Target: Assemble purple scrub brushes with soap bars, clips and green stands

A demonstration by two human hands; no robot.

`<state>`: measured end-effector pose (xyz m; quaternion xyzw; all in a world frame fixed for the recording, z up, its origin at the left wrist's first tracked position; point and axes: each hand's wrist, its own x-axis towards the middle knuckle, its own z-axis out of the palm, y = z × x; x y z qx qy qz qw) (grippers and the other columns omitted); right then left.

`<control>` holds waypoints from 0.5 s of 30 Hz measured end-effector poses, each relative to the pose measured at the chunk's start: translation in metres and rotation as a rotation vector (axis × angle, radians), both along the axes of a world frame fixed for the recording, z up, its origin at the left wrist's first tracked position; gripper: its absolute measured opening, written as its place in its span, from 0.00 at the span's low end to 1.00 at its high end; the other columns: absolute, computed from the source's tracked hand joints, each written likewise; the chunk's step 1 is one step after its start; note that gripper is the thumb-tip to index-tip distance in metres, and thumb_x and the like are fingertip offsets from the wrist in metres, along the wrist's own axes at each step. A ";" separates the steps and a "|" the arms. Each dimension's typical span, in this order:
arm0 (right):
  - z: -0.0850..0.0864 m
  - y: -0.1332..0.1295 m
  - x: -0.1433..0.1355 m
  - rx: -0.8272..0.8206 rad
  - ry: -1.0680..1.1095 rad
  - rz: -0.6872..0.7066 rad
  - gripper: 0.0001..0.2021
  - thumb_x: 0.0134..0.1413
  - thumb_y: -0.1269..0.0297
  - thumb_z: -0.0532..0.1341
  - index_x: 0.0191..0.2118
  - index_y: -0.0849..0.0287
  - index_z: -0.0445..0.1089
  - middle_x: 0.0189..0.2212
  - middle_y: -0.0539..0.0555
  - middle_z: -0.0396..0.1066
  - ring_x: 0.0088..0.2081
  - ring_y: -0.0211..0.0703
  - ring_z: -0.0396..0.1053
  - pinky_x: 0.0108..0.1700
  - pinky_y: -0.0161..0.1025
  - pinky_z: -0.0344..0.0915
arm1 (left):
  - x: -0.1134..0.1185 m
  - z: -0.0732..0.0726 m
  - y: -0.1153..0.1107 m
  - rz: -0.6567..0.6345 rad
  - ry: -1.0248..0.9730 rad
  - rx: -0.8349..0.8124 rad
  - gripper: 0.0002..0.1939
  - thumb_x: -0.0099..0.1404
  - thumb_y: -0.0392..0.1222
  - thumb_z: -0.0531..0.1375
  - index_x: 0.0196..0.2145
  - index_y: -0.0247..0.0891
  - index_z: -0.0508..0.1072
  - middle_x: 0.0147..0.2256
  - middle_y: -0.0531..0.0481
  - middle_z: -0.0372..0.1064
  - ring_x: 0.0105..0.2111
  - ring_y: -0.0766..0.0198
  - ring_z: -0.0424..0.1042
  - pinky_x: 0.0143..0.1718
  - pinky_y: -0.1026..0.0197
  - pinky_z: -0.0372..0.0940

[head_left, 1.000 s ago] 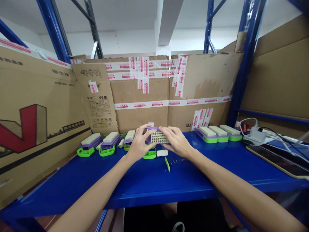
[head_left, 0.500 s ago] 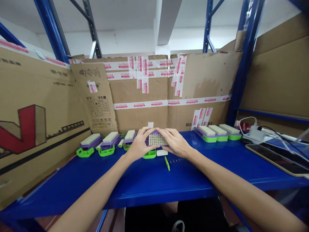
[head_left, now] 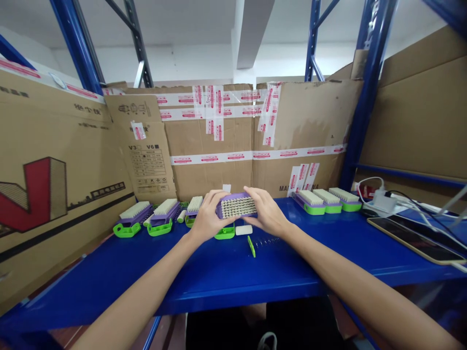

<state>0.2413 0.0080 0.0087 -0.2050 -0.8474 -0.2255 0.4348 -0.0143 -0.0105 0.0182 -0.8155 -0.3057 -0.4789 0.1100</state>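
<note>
"Several cardboard panels are seen standing along the far side; what is carried in front of them?"

"By the blue counter, everything at working height is carried. At its right, a dark-screened device is laid flat, with a white plug block and cables set beyond it."

"And the hands?"

"Both are raised above the middle. By the left hand, the left end of a purple brush is held; by the right hand, the right end is held. Each grip is closed on it, between thumb and fingers, and the pale bristles are turned toward the near side."

"Are other brushes seen?"

"Three purple brushes are spread toward the left, with green parts at their near ends. Three green-based brushes are grouped close together at the right."

"What about the smaller pieces?"

"Just below the held one, a green frame is partly hidden. Beside it, a white block is laid. Nearer still, a slim green piece is placed, with a row of tiny springs strung out to its right."
</note>
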 end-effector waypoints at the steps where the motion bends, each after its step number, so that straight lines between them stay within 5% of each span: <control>1: 0.000 0.001 0.000 -0.009 0.047 0.006 0.47 0.73 0.48 0.61 0.81 0.56 0.32 0.67 0.71 0.64 0.67 0.66 0.66 0.64 0.66 0.70 | 0.000 0.000 0.000 0.001 -0.026 -0.006 0.29 0.67 0.54 0.72 0.59 0.44 0.69 0.55 0.43 0.69 0.57 0.48 0.71 0.61 0.43 0.68; 15: 0.000 0.002 -0.002 -0.149 0.209 0.024 0.44 0.69 0.45 0.65 0.79 0.53 0.42 0.69 0.69 0.62 0.69 0.66 0.63 0.68 0.68 0.66 | 0.000 -0.002 0.002 0.011 -0.145 -0.027 0.25 0.73 0.57 0.65 0.58 0.41 0.67 0.52 0.43 0.71 0.53 0.50 0.74 0.58 0.47 0.71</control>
